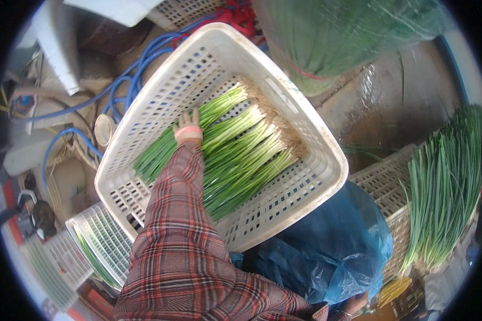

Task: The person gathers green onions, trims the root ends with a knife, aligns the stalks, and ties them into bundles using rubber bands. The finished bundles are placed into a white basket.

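In a large white perforated plastic basket (120, 116), several bunches of green onions (241, 156) lie side by side, their roots toward the upper right and green tops toward the lower left. My left hand (188, 126), with a pinkish band around it, rests on the leaves of the uppermost bunch, fingers spread. The plaid sleeve crosses the basket's lower left rim. At the bottom right, my right hand (357, 303) shows partly beside a blue plastic sheet (329, 248); its fingers are largely hidden.
Loose green onions (442, 192) lie over a crate (393, 224) on the right. A large clear bag of greens (345, 36) stands at the top right. Blue hose (144, 60) coils behind the basket's upper left side. White plastic baskets (100, 232) stand at the lower left.
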Motion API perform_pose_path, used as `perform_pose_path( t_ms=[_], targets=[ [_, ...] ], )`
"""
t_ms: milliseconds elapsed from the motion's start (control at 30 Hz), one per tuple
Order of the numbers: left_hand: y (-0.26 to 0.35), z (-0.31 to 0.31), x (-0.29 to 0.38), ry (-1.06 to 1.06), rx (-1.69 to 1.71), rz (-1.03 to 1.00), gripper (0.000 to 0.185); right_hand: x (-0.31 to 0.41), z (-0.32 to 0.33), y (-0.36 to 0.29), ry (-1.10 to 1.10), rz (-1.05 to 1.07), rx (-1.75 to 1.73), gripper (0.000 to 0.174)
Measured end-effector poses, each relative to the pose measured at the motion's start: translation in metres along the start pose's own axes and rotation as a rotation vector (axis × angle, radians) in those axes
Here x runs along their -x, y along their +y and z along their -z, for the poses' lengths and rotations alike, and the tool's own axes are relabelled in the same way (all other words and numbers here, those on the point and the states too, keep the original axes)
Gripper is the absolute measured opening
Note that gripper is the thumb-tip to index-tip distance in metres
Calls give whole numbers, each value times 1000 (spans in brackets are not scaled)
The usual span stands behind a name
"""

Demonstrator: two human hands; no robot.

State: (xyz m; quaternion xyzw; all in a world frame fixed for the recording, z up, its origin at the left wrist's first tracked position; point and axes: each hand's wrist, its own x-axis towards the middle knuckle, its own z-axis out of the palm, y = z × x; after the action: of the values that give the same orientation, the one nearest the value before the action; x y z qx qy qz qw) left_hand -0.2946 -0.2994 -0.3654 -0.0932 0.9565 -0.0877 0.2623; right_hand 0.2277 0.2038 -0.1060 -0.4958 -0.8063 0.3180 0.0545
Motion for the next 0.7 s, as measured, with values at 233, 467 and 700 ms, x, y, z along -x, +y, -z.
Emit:
perform_pose_path(
  t_ms=[233, 467, 700],
  targets=[
    [18, 12, 50, 66, 106, -495, 62, 4, -9, -9, 19, 16, 139, 43],
    [34, -39, 56, 160, 435, -266, 58, -4, -8, -3, -2, 65, 139, 43],
    [50, -10, 36, 13, 211, -473, 61, 1, -15, -3, 22, 35, 148, 44]
  ],
)
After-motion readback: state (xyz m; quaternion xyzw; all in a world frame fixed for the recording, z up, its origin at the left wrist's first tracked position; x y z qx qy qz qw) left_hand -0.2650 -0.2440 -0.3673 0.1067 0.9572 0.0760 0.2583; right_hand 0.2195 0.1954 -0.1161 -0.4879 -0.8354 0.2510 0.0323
